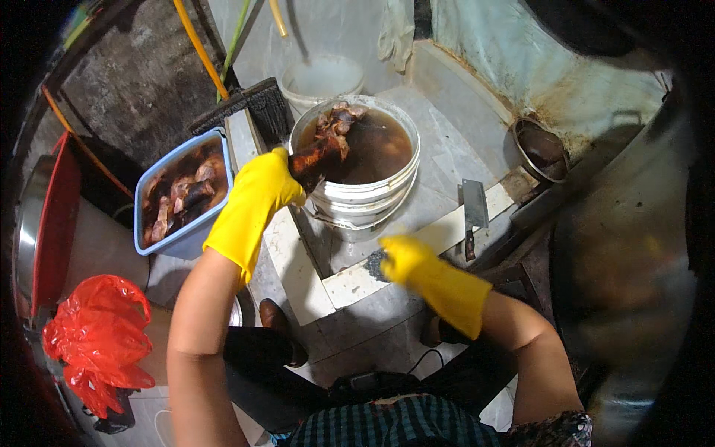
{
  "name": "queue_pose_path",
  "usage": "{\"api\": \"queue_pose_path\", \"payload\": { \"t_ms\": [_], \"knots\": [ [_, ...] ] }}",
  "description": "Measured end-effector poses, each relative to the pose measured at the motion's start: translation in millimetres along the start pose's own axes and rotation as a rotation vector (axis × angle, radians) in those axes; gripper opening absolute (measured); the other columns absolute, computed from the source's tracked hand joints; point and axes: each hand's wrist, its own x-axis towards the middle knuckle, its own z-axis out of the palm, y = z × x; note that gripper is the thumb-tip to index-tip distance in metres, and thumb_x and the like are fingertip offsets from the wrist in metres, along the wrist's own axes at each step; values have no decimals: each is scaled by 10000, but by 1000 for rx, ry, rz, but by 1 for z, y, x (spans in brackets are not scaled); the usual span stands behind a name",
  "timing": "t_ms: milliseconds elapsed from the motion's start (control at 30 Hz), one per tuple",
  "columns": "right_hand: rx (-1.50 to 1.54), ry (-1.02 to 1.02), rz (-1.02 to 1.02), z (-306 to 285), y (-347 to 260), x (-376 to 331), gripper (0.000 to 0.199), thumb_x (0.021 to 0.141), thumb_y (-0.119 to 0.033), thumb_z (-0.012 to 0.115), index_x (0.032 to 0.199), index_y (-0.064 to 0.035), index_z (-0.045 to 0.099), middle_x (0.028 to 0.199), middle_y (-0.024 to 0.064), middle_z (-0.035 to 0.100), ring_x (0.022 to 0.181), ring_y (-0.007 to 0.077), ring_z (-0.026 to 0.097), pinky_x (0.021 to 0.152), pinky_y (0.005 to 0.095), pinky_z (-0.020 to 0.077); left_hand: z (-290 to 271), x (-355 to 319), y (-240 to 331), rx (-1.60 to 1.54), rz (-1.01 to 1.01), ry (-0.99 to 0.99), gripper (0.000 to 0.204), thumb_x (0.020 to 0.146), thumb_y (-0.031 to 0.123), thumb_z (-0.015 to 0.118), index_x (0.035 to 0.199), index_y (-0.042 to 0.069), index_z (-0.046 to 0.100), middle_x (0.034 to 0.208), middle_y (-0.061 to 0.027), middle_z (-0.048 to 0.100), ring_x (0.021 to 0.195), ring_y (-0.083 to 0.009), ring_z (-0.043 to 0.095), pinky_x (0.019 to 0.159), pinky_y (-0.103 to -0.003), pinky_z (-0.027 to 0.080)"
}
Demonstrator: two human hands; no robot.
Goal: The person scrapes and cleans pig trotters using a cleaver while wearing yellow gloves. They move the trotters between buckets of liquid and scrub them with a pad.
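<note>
Wet meat (pixel 317 158) gripped in the left hand (pixel 261 185)
Likely heavy, slippery, soft-fleshed; best clasped firmly round its near end; right hand (pixel 410 258) grips a scrubber (pixel 375 266)

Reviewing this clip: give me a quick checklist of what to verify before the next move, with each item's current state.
1. Left hand gripping the dark meat piece: ok, held at the bucket's rim.
2. Right hand holding the dark scrubber: ok, though the hand is blurred.
3. Yellow gloves on both hands: ok.
4. White bucket upright: ok, with murky liquid inside.
5. Cleaver apart from both hands: ok, lying right of the right hand.
6. Underside of the meat piece clean: cannot tell, hidden.
</note>
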Motion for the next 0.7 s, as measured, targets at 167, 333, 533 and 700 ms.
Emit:
{"api": "queue_pose_path", "payload": {
  "t_ms": [167,333,533,700],
  "knots": [
    [-533,-25,-32,64,-27,-15,802,819,-151,714,1552,-129,389,1428,185,567,1193,387,629,1000,447,521,3,-31,10,-232,-98,42,892,561,303,920,1358,68,595,1190,-249,712,1157,-422,658,981,-454,529],
    [-169,-182,29,43,-15,16,575,892,-226,667,1448,-175,531,1385,164,608,1167,336,651,969,474,526,14,-43,-3,-383,10,98,955,590,327,914,1432,65,545,1254,-247,691,1203,-414,641,1017,-441,508],
    [601,-229,193,-113,-38,-2,667,832,-208,789,1452,-134,553,1364,147,658,1191,276,657,1004,394,512,14,-43,-9,-475,-79,14,955,610,337,906,1452,83,533,1279,-227,687,1214,-402,640,1026,-430,501],
    [59,281,-172,-190,-76,85,669,834,-180,747,1466,-125,534,1441,204,582,1357,394,522,1138,447,421,14,-46,-13,-352,-181,15,935,633,342,895,1463,114,530,1261,-233,688,1199,-404,641,1014,-446,510]
  ]
}}
